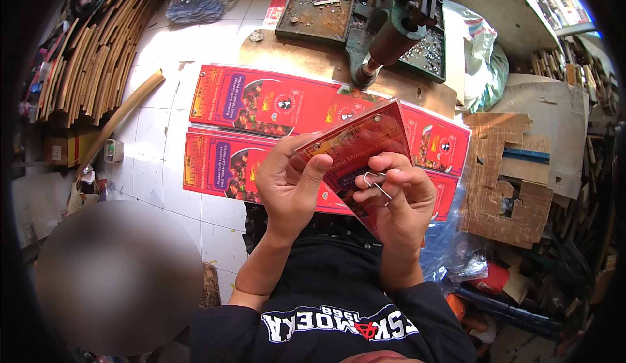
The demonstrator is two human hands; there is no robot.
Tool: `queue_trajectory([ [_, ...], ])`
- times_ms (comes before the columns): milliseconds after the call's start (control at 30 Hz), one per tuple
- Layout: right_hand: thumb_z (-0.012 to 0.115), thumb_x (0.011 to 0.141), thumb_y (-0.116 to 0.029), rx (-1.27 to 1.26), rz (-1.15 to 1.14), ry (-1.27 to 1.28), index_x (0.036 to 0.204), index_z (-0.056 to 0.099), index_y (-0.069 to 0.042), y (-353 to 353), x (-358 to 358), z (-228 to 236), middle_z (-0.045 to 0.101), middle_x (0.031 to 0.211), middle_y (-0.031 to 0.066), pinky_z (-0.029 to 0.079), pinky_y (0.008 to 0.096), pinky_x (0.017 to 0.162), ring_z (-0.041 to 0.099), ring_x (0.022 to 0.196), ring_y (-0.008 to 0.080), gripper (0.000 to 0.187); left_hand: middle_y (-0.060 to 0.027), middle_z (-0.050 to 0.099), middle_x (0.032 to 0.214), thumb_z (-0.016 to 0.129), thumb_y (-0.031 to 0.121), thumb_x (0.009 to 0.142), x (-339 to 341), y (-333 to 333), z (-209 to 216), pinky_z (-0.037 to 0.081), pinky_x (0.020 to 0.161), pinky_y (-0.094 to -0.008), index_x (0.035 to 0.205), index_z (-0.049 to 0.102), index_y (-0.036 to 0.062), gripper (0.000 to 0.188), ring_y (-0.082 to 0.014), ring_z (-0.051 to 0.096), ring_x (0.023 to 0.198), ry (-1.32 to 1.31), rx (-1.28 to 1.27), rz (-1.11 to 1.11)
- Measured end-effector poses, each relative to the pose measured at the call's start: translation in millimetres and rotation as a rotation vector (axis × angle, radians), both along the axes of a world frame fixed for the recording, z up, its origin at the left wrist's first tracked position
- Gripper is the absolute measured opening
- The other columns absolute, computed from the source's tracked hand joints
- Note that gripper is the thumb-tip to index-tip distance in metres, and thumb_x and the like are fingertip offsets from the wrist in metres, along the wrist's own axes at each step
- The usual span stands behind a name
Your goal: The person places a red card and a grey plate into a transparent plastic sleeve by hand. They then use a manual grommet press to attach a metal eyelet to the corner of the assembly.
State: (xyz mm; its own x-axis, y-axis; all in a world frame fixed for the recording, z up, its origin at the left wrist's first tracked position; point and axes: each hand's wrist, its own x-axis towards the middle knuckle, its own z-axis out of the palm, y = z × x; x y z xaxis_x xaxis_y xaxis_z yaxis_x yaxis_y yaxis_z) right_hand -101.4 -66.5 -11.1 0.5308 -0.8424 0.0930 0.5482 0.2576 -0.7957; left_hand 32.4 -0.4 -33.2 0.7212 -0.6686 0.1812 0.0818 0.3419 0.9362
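Observation:
A red printed board (352,145) with metal eyelets at its corners is held up tilted in front of my chest. My left hand (290,184) grips its left corner, thumb on the near face. In the fingers of my right hand (401,197) is a bent metal wire (377,186), pinched close against the board's face. The right fingers curl over the board's right side, and whether they also press on it I cannot tell. Below the held board lie two rows of similar red boards, a far row (215,99) and a near row (202,161).
A dark green press machine (391,40) rises beyond the boards, with trays (319,17) of small metal bits beside it. Cut cardboard (508,200) lies at the right. Stacked cardboard sheets (91,63) stand at the far left, and a plastic bag (486,63) sits behind the machine.

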Motion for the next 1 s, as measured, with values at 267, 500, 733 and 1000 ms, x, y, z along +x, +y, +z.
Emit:
queue_trajectory([
  [267,0.052,0.102,-0.008,0.033,0.098,-0.014,0.112,0.053,0.001,0,-2,3,0.064,0.103,0.0206,0.065,0.0362,0.069,0.072,0.087,0.0254,0.013,-0.0109,0.070,0.094,0.066,0.012,0.096,-8,1,0,0.054,0.069,-0.0241,0.116,0.061,-0.0068,0.028,-0.0122,0.068,0.082,-0.039,0.022,-0.067],
  [500,0.056,0.099,-0.002,-0.128,-0.061,0.198,0.116,0.060,0.003,1,-2,8,0.061,0.102,0.0134,0.063,0.0336,0.075,0.071,0.090,0.0225,0.019,-0.0111,0.071,0.092,0.065,0.008,0.096,-7,2,0,0.054,0.069,-0.0240,0.113,0.062,-0.0072,0.023,-0.0106,0.067,0.081,-0.007,0.077,-0.062],
  [733,0.061,0.094,0.005,-0.125,-0.132,0.309,0.116,0.062,0.005,6,-1,11,0.067,0.105,0.0144,0.061,0.0314,0.083,0.071,0.095,0.0221,0.022,-0.0110,0.071,0.091,0.069,0.007,0.093,-6,5,-1,0.054,0.070,-0.0235,0.106,0.066,-0.0069,0.019,-0.0107,0.067,0.082,0.085,0.051,-0.123],
  [1000,0.079,0.079,0.005,-0.615,-0.409,0.517,0.107,0.067,0.006,11,1,6,0.073,0.087,0.0154,0.060,0.0286,0.070,0.072,0.079,0.0187,0.031,-0.0143,0.074,0.094,0.073,0.006,0.089,-16,7,3,0.058,0.076,-0.0277,0.113,0.067,-0.0069,0.028,-0.0137,0.069,0.085,0.112,-0.076,-0.176],
])
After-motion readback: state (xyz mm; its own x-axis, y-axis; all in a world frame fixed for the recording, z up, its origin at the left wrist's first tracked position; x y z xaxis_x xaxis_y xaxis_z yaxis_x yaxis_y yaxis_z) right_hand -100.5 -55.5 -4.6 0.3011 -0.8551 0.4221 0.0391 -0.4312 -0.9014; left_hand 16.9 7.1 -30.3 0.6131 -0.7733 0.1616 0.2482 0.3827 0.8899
